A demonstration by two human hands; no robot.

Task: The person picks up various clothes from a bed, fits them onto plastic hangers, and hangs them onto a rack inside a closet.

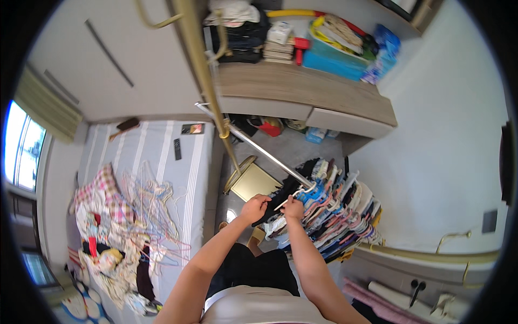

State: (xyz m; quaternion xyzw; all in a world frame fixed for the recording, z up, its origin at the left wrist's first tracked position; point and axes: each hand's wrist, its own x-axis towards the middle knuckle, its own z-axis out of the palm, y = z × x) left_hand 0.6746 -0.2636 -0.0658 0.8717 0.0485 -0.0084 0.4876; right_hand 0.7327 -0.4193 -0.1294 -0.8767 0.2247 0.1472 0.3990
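My right hand (294, 208) grips a white clothes hanger (283, 203) near the end of a metal rail (267, 154). My left hand (256, 207) is at the upper edge of a black garment (279, 198), close to the hanger's other end; its fingers are bent, and whether they pinch the cloth cannot be told. Just right of my right hand, many garments on hangers (336, 210) hang packed together along the rail.
A gold-coloured stand post (208, 85) rises beside the rail. At the left, a striped bed (162, 141) bears loose hangers (151, 202) and heaped clothes (117, 259). Beyond the rail is a wooden counter (283, 83) with a blue bin (334, 60).
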